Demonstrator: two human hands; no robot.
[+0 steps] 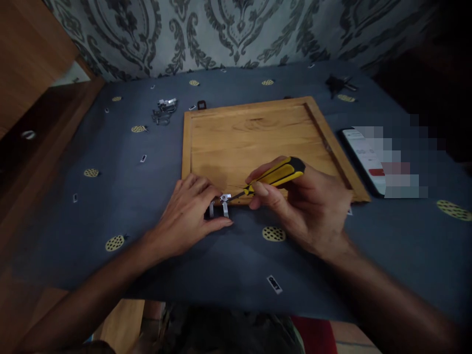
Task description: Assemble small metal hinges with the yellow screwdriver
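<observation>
A yellow-and-black screwdriver (pixel 275 176) is gripped in my right hand (pixel 313 209), its handle tilted up to the right. Its thin shaft points left and down, with the tip at a small shiny metal bracket (pixel 225 205). That bracket sits on the near edge of a framed wooden panel (pixel 250 142), which lies flat. My left hand (pixel 191 204) is at the panel's near left corner. Thumb and fingers curl around the bracket from the left and hide part of it. Whether the screwdriver tip sits in a screw is too small to tell.
Several loose metal pieces (pixel 164 110) lie behind the panel's left side on the dark blue tablecloth (pixel 121 196). Farther back on the right is a small black object (pixel 338 84). A phone (pixel 365 160), partly pixelated, lies right of the panel. A patterned curtain (pixel 239 29) hangs behind.
</observation>
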